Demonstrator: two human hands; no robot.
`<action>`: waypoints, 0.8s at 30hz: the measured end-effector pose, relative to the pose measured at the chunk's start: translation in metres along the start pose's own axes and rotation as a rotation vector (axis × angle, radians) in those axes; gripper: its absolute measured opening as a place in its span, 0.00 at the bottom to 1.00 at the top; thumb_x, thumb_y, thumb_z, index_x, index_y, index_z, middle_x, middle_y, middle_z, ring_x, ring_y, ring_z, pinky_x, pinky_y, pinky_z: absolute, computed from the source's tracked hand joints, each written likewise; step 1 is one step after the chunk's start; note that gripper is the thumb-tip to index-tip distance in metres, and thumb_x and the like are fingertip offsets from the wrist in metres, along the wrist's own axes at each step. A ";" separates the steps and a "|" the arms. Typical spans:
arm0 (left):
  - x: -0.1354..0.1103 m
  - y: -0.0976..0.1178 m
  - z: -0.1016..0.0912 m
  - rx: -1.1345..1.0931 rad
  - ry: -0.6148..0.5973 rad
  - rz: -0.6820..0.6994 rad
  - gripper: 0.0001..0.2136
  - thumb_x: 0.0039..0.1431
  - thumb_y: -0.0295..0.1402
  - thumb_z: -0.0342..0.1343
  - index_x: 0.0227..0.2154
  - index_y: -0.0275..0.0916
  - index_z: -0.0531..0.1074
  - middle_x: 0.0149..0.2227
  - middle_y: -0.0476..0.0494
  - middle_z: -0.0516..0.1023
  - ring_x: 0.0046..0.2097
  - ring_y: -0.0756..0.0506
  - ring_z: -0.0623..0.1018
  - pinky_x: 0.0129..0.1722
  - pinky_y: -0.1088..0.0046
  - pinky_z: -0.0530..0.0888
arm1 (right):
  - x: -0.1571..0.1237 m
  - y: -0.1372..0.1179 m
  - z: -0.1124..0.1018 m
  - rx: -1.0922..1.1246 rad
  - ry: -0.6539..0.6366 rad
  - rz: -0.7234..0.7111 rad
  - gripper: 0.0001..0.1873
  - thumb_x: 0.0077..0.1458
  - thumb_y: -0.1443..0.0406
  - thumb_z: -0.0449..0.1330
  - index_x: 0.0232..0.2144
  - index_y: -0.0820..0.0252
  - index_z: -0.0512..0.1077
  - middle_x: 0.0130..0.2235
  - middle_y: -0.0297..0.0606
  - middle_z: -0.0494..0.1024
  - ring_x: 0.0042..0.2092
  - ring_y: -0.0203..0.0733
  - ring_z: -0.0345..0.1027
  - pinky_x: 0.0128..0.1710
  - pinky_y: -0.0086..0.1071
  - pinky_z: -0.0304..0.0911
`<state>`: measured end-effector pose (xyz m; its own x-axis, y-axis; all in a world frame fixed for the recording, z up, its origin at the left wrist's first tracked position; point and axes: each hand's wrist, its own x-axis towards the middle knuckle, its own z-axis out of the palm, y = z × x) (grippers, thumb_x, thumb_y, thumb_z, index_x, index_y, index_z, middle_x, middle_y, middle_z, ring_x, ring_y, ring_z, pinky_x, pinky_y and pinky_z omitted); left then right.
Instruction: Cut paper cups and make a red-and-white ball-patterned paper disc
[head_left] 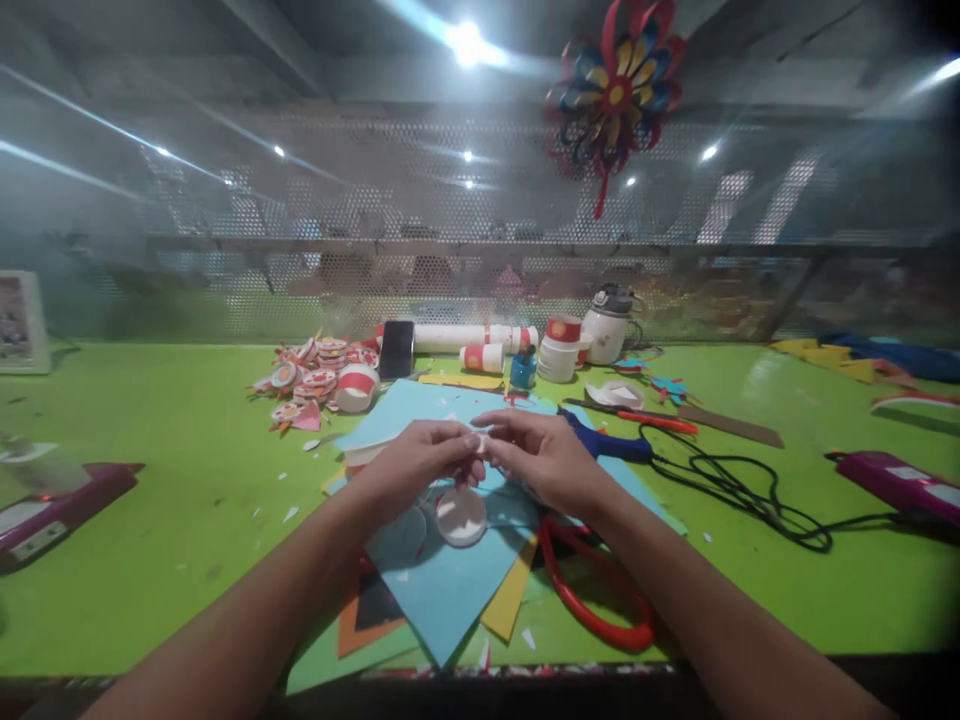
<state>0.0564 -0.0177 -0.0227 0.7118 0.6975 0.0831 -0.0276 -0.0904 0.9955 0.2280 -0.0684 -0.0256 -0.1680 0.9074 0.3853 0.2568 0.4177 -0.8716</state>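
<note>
My left hand (435,452) pinches a small white piece (481,441) between thumb and fingertips, above the middle of the table. From the other side my right hand (551,458) grips the same piece with thumb and forefinger; what exactly it is cannot be made out. Just below the fingers a white paper disc with a raised rim (461,518) lies on light blue paper (450,592). Large scissors with red handles (637,636) lie under my right wrist, their blades hidden. Behind my right hand rests a blue glue gun (619,446) with a black cord.
Red-and-white paper pieces (315,370) are heaped at the back left, beside a black phone (397,350). Paper cups (559,355), a blue bottle (523,370) and a white flask (606,330) stand behind. Purple power strips lie left (67,510) and right (896,482).
</note>
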 end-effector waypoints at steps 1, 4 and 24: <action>-0.001 0.000 0.000 -0.063 -0.013 -0.023 0.10 0.55 0.36 0.55 0.26 0.33 0.73 0.25 0.44 0.73 0.27 0.51 0.70 0.29 0.75 0.65 | 0.000 0.001 0.000 0.034 -0.025 0.004 0.16 0.53 0.65 0.58 0.45 0.62 0.72 0.29 0.35 0.75 0.28 0.34 0.65 0.29 0.29 0.60; -0.002 0.000 -0.001 -0.178 -0.015 -0.053 0.08 0.54 0.32 0.54 0.24 0.32 0.71 0.23 0.44 0.72 0.26 0.52 0.69 0.26 0.76 0.63 | -0.001 0.001 0.001 0.100 -0.051 -0.037 0.15 0.51 0.68 0.59 0.43 0.60 0.73 0.33 0.36 0.77 0.33 0.35 0.68 0.34 0.30 0.62; -0.002 0.004 0.002 0.089 0.066 0.149 0.08 0.55 0.34 0.54 0.27 0.33 0.70 0.24 0.46 0.72 0.28 0.50 0.69 0.29 0.73 0.64 | -0.001 -0.006 0.006 0.446 0.137 0.226 0.12 0.45 0.60 0.66 0.24 0.66 0.74 0.23 0.36 0.75 0.22 0.32 0.66 0.19 0.25 0.61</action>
<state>0.0563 -0.0204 -0.0190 0.6566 0.7168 0.2348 -0.0648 -0.2566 0.9643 0.2211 -0.0725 -0.0226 -0.0215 0.9830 0.1824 -0.1637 0.1765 -0.9706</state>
